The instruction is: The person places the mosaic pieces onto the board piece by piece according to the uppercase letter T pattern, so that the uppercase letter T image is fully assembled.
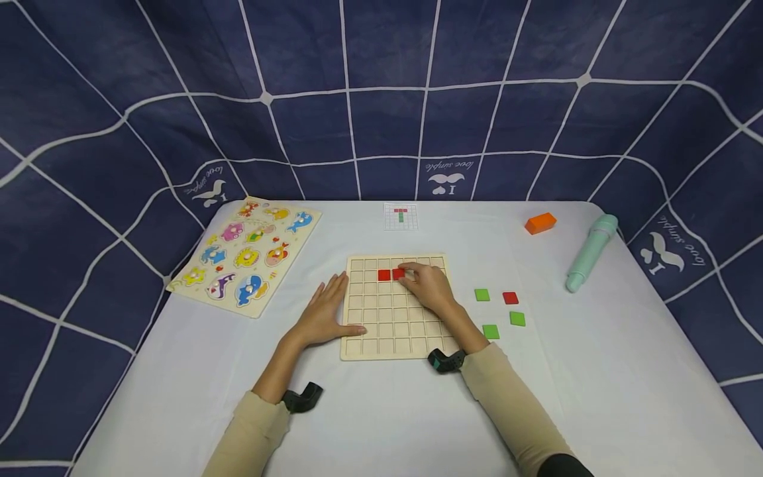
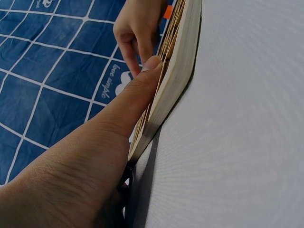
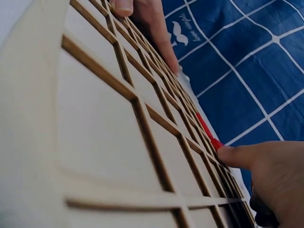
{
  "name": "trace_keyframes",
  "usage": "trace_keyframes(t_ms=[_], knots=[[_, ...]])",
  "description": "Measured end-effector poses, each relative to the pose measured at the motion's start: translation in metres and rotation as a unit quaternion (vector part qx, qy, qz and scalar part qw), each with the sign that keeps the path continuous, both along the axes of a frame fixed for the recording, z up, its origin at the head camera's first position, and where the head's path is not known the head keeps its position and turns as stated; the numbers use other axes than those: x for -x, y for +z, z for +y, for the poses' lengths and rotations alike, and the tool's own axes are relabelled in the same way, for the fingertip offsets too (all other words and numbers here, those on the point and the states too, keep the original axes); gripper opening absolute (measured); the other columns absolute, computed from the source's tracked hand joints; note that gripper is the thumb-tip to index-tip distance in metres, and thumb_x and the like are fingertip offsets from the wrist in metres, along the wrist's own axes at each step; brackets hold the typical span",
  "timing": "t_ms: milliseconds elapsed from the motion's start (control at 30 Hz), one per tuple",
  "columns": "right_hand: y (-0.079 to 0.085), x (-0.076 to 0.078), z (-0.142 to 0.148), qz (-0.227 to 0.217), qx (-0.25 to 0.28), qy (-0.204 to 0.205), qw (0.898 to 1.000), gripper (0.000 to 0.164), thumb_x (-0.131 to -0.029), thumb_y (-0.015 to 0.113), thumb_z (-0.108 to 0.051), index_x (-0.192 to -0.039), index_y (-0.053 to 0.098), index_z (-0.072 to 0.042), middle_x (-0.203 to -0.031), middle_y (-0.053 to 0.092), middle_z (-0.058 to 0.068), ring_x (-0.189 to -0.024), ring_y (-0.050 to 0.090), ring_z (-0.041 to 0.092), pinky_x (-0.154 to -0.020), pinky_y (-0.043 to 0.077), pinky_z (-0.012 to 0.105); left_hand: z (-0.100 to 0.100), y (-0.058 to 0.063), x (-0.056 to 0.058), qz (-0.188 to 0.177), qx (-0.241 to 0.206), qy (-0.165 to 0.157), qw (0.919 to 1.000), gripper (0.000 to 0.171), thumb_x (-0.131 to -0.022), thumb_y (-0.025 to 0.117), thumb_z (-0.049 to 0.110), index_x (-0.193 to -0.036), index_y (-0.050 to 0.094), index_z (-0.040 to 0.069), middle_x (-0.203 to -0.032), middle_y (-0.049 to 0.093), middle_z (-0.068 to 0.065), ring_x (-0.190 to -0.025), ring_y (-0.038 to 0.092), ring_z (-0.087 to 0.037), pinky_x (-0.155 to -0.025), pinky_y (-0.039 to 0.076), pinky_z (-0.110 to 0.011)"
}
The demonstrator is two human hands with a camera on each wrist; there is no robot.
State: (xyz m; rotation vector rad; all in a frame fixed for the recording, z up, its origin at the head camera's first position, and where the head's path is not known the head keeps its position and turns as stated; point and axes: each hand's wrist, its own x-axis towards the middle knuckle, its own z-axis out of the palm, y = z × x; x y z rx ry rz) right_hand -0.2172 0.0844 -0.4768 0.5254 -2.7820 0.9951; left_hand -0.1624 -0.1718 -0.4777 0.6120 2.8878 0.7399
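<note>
A wooden grid board (image 1: 386, 331) with square cells lies on the white table. One red square tile (image 1: 384, 275) sits in a cell in an upper row. Directly right of it, my right hand (image 1: 430, 288) pinches a second red tile (image 1: 398, 273) at thumb and index finger; in the right wrist view this tile (image 3: 216, 144) looks slightly tilted at the thumb tip. My left hand (image 1: 324, 317) lies spread along the board's left edge, its thumb resting on the lower left cells. The left wrist view shows that thumb (image 2: 137, 88) over the rim.
Right of the board lie a red tile (image 1: 510, 298) and green tiles (image 1: 482, 295). A small pattern card (image 1: 401, 225) lies behind the board. A knobbed animal puzzle (image 1: 238, 298) is at back left. An orange block (image 1: 540, 223) and a mint-green cylinder (image 1: 590, 255) are at back right.
</note>
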Motion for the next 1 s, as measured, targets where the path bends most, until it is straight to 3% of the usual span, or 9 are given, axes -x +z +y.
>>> trace_keyframes(t_ms=[600, 767, 1000], knots=[[-0.003, 0.000, -0.001, 0.008, 0.012, 0.002, 1.000, 0.032, -0.085, 0.068, -0.026, -0.113, 0.067, -0.010, -0.046, 0.037, -0.004, -0.042, 0.027, 0.008, -0.040, 0.024, 0.024, 0.000, -0.002, 0.001, -0.009, 0.002, 0.006, 0.9999, 0.123, -0.064, 0.066, 0.071, -0.147, 0.009, 0.000, -0.153, 0.007, -0.013, -0.140, -0.001, -0.021, -0.112, -0.004, -0.037], [0.001, -0.006, 0.007, 0.008, 0.015, -0.001, 1.000, 0.036, -0.085, 0.068, -0.029, -0.116, 0.065, -0.011, -0.047, 0.037, -0.004, -0.043, 0.028, 0.009, -0.041, 0.026, 0.025, 0.001, -0.003, 0.001, -0.008, 0.003, 0.005, 0.9999, 0.124, -0.064, 0.065, 0.072, -0.147, 0.008, 0.000, -0.153, 0.006, -0.013, -0.140, -0.001, -0.022, -0.112, -0.004, -0.036], [0.009, -0.021, 0.033, 0.017, 0.002, 0.027, 0.999, 0.039, -0.085, 0.068, -0.030, -0.118, 0.064, -0.010, -0.047, 0.037, -0.006, -0.041, 0.029, 0.009, -0.047, 0.031, 0.027, 0.000, -0.004, 0.001, 0.000, 0.000, 0.002, 1.0000, 0.124, -0.063, 0.067, 0.070, -0.147, 0.009, -0.001, -0.153, 0.008, -0.014, -0.140, 0.000, -0.023, -0.112, -0.003, -0.038]])
